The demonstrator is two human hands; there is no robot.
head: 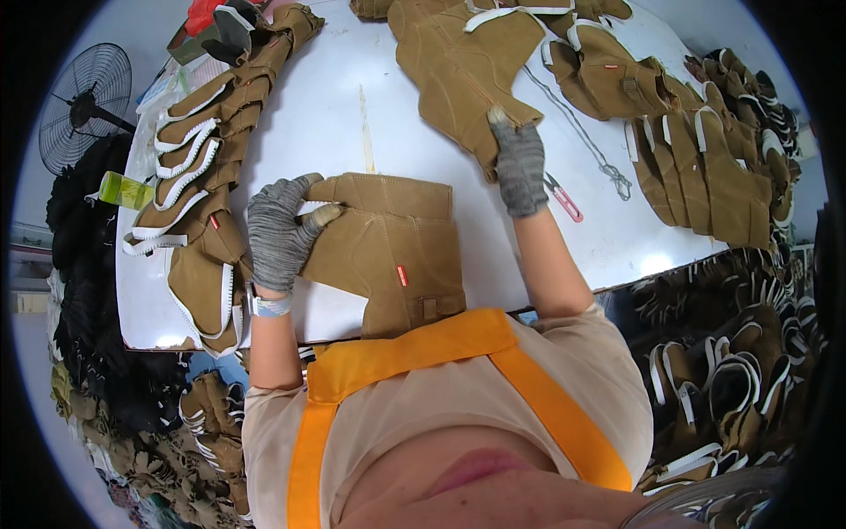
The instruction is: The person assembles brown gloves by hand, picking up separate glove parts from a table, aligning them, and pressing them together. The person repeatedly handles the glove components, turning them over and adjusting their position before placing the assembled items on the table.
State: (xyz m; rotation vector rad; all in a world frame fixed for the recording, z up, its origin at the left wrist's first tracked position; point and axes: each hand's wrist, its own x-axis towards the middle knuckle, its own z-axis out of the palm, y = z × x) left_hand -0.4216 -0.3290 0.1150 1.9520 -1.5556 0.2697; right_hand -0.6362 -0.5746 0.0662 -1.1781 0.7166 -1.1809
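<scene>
My left hand [281,231], in a grey knit glove, pinches the left edge of a brown sewn boot upper [413,244] between thumb and fingers. That piece lies at the table's near edge, with a small red tag and a buckle loop on it. My right hand [522,165], gloved the same way, grips the lower end of a second brown boot upper [462,79], which stretches towards the far side of the table. Pink-handled thread snips [565,200] lie just right of my right hand.
A row of overlapping brown uppers with white zips [192,159] lines the left of the white table [324,112]. More uppers [707,178] lie at the right, near a grey cord [595,152]. A green-yellow cup [125,192] and a fan [82,109] are at the left.
</scene>
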